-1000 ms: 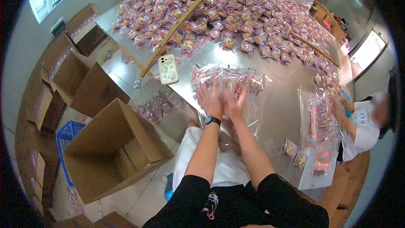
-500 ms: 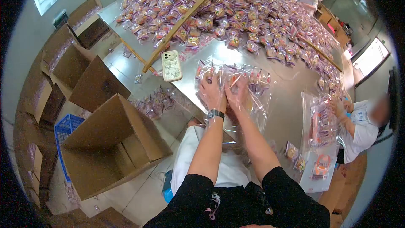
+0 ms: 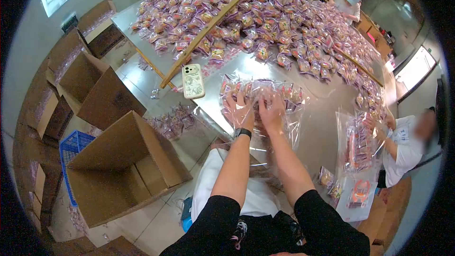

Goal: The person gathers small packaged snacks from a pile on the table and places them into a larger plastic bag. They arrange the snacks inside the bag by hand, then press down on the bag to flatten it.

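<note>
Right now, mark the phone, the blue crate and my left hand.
Phone (image 3: 193, 83): head view, on its lower back.
Blue crate (image 3: 71, 148): head view, on its side.
Left hand (image 3: 240, 111): head view, back of hand.

Glare on clear bag (image 3: 295, 125) blurs fingertips of left hand (image 3: 239, 114) and right hand (image 3: 272, 116); packets (image 3: 247, 86) beneath partly hidden. Worker (image 3: 403, 144) right of hands: head blurred. Heap (image 3: 284, 26) beyond: print too small. Carton (image 3: 122, 247) low left: cut off.
</note>
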`<control>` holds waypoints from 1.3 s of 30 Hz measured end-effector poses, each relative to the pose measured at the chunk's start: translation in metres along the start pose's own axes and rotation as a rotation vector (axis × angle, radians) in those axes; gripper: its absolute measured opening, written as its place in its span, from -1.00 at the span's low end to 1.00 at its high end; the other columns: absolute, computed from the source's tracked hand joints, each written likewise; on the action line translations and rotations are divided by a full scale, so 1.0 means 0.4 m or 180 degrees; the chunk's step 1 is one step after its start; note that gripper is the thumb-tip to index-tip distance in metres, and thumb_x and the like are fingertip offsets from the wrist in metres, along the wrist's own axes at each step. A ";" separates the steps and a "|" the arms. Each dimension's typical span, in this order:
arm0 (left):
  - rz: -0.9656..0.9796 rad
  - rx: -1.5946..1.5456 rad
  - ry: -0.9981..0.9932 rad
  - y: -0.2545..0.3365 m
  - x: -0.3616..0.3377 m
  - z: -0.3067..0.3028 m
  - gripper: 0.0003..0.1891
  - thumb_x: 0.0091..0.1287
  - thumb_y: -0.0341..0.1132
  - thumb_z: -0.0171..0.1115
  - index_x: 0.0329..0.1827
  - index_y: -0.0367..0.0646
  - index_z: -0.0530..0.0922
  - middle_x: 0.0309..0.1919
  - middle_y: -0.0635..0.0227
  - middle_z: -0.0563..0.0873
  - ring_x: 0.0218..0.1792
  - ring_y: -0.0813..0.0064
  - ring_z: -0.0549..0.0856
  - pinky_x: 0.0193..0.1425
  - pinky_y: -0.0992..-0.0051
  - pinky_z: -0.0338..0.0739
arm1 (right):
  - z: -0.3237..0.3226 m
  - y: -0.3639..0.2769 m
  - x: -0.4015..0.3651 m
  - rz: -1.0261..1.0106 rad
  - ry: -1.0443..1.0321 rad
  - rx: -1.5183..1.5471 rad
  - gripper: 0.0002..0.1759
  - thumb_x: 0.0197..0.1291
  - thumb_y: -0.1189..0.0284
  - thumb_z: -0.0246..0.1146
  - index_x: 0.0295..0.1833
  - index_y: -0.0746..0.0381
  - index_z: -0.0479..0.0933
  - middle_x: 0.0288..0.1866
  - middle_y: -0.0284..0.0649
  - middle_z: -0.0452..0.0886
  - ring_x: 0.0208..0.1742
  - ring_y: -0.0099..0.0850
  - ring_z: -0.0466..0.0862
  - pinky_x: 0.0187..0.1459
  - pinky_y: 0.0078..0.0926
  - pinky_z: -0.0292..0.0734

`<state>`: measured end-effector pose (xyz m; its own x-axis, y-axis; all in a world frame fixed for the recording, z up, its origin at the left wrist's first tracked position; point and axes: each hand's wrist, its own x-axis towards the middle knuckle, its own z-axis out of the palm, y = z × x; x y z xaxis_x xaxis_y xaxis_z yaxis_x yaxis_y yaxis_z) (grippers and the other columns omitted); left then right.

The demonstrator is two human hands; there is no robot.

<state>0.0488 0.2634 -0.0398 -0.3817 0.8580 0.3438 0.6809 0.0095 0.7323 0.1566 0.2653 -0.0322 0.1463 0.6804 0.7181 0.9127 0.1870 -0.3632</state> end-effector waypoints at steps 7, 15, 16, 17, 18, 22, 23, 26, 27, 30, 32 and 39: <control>0.0034 -0.0284 -0.0082 -0.035 0.003 0.063 -0.49 0.42 -0.06 0.29 0.44 0.15 0.59 0.53 0.19 0.36 0.43 -0.01 0.39 0.45 -0.07 0.28 | 0.003 -0.020 0.037 -0.0244 0.0011 -0.0140 -0.67 0.20 0.26 0.45 -0.02 0.22 0.65 -0.24 -0.08 0.63 -0.13 -0.03 0.64 0.02 -0.08 0.49; 0.0276 -0.0327 -0.0002 -0.019 -0.007 0.026 -0.42 0.41 -0.17 0.33 0.50 0.51 0.50 0.58 0.12 0.29 0.45 -0.09 0.37 0.47 -0.10 0.32 | 0.038 0.059 0.000 -0.0588 -0.0466 0.1102 -0.37 0.22 0.37 0.47 0.37 0.20 0.43 0.27 0.04 0.63 0.27 0.10 0.62 0.37 -0.06 0.52; 0.0292 -0.0348 0.0074 -0.018 -0.011 0.027 -0.44 0.41 -0.17 0.32 0.49 0.47 0.50 0.58 0.14 0.30 0.45 -0.08 0.37 0.47 -0.11 0.32 | 0.028 0.063 0.000 -0.0652 -0.0457 0.0903 -0.44 0.20 0.39 0.49 0.30 0.22 0.51 0.24 0.02 0.66 0.26 0.08 0.64 0.31 -0.04 0.55; 0.0311 -0.0373 0.0161 -0.017 -0.010 0.029 -0.45 0.42 -0.16 0.32 0.49 0.44 0.51 0.58 0.17 0.30 0.45 -0.06 0.38 0.47 -0.12 0.32 | 0.030 0.064 0.003 -0.0679 -0.0432 0.0791 -0.46 0.19 0.40 0.49 0.27 0.22 0.54 0.22 0.01 0.67 0.25 0.06 0.64 0.30 -0.05 0.55; 0.0217 -0.0594 0.0121 -0.019 -0.007 0.032 -0.50 0.43 -0.11 0.30 0.46 0.31 0.55 0.59 0.26 0.31 0.45 0.00 0.38 0.48 -0.13 0.29 | 0.035 0.065 0.009 -0.0711 -0.0401 0.0679 -0.49 0.18 0.40 0.50 0.24 0.23 0.56 0.20 0.00 0.68 0.25 0.05 0.64 0.29 -0.06 0.56; 0.0074 -0.0110 0.0434 -0.002 0.007 0.035 -0.66 0.43 -0.18 0.28 0.25 0.15 0.67 0.44 0.21 0.50 0.39 0.03 0.46 0.45 -0.01 0.34 | 0.023 0.042 0.013 -0.0161 -0.0732 0.0537 -0.54 0.20 0.39 0.47 0.20 0.25 0.62 0.17 -0.02 0.70 0.27 0.04 0.62 0.29 -0.05 0.55; 0.0012 -0.0234 0.0407 -0.008 0.008 0.034 -0.70 0.42 -0.20 0.27 0.20 0.13 0.69 0.44 0.23 0.51 0.39 0.05 0.46 0.44 -0.01 0.36 | 0.029 0.026 0.011 -0.0274 -0.0608 0.0308 -0.54 0.18 0.40 0.47 0.20 0.26 0.62 0.12 -0.02 0.69 0.21 0.03 0.63 0.24 -0.07 0.55; -0.0210 -0.0619 0.0559 0.003 0.020 0.054 -0.84 0.37 -0.27 0.29 -0.06 0.04 0.75 0.41 0.28 0.54 0.34 0.05 0.51 0.40 0.00 0.43 | 0.037 0.038 0.020 -0.0654 -0.0210 -0.0249 -0.52 0.14 0.40 0.47 0.19 0.27 0.61 0.00 -0.01 0.66 0.05 0.02 0.64 0.12 -0.07 0.56; -0.0254 -0.0622 0.0557 0.002 0.015 0.050 -0.85 0.36 -0.27 0.30 -0.09 0.02 0.76 0.40 0.27 0.56 0.33 0.05 0.52 0.40 0.00 0.43 | 0.043 0.041 0.018 -0.0719 -0.0062 -0.0280 -0.51 0.15 0.39 0.47 0.19 0.27 0.60 -0.03 -0.01 0.65 0.03 0.03 0.64 0.09 -0.06 0.55; -0.0346 -0.0615 0.0635 0.013 0.022 0.035 -0.88 0.31 -0.27 0.36 -0.16 0.01 0.77 0.34 0.27 0.60 0.28 0.03 0.57 0.40 0.01 0.44 | 0.053 0.026 0.025 -0.0292 -0.0156 -0.0043 -0.51 0.18 0.34 0.43 0.22 0.27 0.61 0.10 0.02 0.66 0.10 0.05 0.63 0.21 -0.03 0.53; -0.0309 -0.0708 0.0610 0.013 0.023 0.033 -0.87 0.32 -0.26 0.36 -0.15 -0.02 0.77 0.34 0.26 0.61 0.28 0.03 0.56 0.39 0.01 0.44 | 0.031 0.003 0.040 -0.0021 -0.0452 -0.0013 -0.51 0.20 0.32 0.41 0.23 0.27 0.62 0.17 0.02 0.68 0.14 0.06 0.63 0.25 -0.01 0.52; -0.0342 -0.0590 0.0541 0.033 0.020 0.049 -0.78 0.37 -0.21 0.34 -0.03 -0.09 0.71 0.38 0.19 0.54 0.30 0.00 0.53 0.39 0.01 0.44 | -0.001 -0.021 0.096 -0.0102 -0.1222 -0.0167 -0.53 0.13 0.38 0.46 0.16 0.28 0.61 0.04 -0.01 0.69 0.09 0.05 0.64 0.15 -0.01 0.54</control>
<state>0.0672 0.2804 -0.0389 -0.5555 0.7585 0.3407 0.5108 -0.0120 0.8596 0.1546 0.2893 -0.0014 -0.0269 0.8924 0.4505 0.9342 0.1828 -0.3062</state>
